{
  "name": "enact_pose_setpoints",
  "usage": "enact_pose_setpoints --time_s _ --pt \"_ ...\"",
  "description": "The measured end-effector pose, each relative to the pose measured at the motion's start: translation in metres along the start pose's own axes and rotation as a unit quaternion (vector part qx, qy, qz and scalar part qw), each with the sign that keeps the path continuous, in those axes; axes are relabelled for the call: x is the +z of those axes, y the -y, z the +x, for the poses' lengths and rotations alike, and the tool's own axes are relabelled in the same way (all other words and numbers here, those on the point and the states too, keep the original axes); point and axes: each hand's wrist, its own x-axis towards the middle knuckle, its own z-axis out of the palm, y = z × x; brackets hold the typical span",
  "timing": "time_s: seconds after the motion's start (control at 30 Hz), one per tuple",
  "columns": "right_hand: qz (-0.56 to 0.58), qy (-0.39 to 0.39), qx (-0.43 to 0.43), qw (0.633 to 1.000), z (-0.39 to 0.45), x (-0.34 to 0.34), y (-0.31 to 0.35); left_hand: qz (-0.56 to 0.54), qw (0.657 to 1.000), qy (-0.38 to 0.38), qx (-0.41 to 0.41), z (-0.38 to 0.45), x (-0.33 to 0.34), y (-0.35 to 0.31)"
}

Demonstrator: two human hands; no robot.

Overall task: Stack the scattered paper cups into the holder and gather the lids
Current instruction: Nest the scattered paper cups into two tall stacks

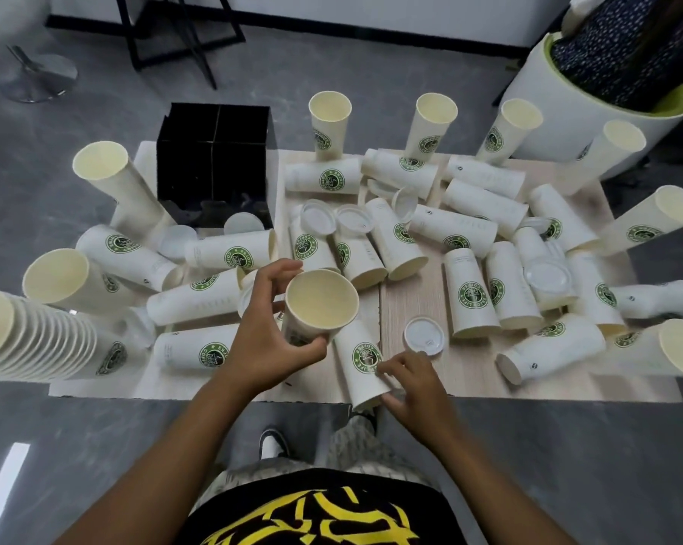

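I am holding one upright cup [321,304] in my left hand [269,336], fingers curled round it, just above the near middle of the worktop [410,297]. My right hand [414,383] is pinching the near end of a lying cup [361,363] at the near edge. A tall nested stack [37,340] is sitting at the far left side, so some cups are done. Most are still lying scattered. The black holder [214,163] at the far left looks like it has no cups yet. Loose lids [424,335] are still waiting, I think.
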Motion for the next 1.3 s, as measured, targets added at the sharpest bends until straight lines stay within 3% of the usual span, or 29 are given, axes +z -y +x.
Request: enact_pose_setpoints --time_s 0.2,0.37,0.5,0.67,0.9,1.1,1.3 --pt "0.03 -0.16 -0.018 0.986 0.018 -0.031 0.018 -0.008 1.0 -0.013 0.027 0.003 -0.007 -0.015" --pt "0.048 -0.245 -0.032 0.968 0.047 -0.074 0.061 -0.012 0.997 -0.043 0.065 -0.001 -0.029 -0.035" --pt "0.048 -0.291 -0.105 0.95 0.08 -0.115 0.116 -0.006 0.991 -0.088 0.099 -0.005 -0.066 -0.054" --pt "0.051 -0.332 -0.265 0.904 0.128 -0.158 0.204 0.02 0.975 -0.172 0.14 -0.021 -0.139 -0.08" --pt "0.09 -0.319 -0.389 0.859 0.176 -0.172 0.338 0.068 0.957 -0.253 0.128 -0.071 -0.254 -0.098" --pt "0.156 -0.227 -0.383 0.882 0.191 -0.166 0.43 0.084 0.948 -0.294 0.085 -0.112 -0.318 -0.088" --pt "0.147 -0.219 -0.41 0.873 0.191 -0.175 0.485 0.068 0.951 -0.296 0.059 -0.119 -0.342 -0.074"
